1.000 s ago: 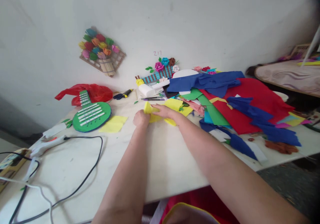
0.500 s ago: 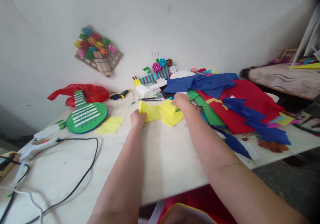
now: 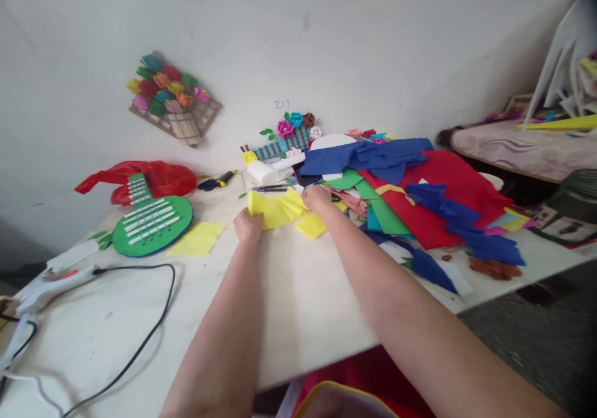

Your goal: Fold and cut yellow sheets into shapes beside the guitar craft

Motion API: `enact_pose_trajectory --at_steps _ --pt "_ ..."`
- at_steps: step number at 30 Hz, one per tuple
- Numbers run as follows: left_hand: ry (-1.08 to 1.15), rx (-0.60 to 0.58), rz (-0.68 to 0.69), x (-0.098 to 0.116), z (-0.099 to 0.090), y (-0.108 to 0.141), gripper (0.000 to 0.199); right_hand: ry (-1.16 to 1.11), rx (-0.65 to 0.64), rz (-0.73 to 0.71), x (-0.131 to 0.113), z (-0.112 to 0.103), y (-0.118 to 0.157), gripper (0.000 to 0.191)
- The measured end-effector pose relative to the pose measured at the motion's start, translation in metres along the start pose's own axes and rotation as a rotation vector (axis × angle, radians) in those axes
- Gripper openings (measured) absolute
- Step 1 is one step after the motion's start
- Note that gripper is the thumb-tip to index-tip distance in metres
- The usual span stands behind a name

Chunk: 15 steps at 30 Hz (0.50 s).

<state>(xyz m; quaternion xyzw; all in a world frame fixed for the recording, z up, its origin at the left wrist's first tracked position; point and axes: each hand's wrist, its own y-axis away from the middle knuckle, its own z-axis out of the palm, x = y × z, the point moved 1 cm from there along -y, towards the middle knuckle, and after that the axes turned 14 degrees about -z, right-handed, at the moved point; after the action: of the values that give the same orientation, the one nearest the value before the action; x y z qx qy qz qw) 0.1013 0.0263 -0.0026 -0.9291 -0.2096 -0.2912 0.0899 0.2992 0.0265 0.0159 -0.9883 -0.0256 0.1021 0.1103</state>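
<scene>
Both hands hold a strip of yellow crepe paper [image 3: 275, 211] just above the white table. My left hand [image 3: 249, 225] is closed on its left end, and my right hand [image 3: 317, 199] is closed on its right end, where the paper is gathered in folds. Under and beside my right hand lies another yellow paper piece [image 3: 311, 225]. A flat yellow paper sheet [image 3: 198, 239] rests to the left of my left hand, next to a green guitar-shaped craft [image 3: 153, 224] with white strips on it.
Pens [image 3: 273, 188] and a white roll [image 3: 262, 172] lie behind the hands. Blue crepe paper [image 3: 368, 157], red sheets [image 3: 466, 185] and green sheets [image 3: 387, 213] pile up on the right. Scissors [image 3: 217, 180] and a red plastic bag [image 3: 163, 178] are at the back left. A black cable [image 3: 170, 306] loops at the front left.
My right hand has moved left and toward my left hand, bunching the yellow paper between them. A separate yellow piece now shows below the right hand. The view has shifted slightly to the right.
</scene>
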Motion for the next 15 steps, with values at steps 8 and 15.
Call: enact_pose_trajectory --at_steps 8,15 --pt "0.007 0.009 -0.007 -0.001 0.001 -0.002 0.026 0.062 0.005 0.279 0.039 -0.013 0.007 0.030" --pt "0.037 0.000 -0.025 -0.003 0.002 -0.005 0.028 0.074 0.037 0.265 0.036 -0.007 0.008 0.033"
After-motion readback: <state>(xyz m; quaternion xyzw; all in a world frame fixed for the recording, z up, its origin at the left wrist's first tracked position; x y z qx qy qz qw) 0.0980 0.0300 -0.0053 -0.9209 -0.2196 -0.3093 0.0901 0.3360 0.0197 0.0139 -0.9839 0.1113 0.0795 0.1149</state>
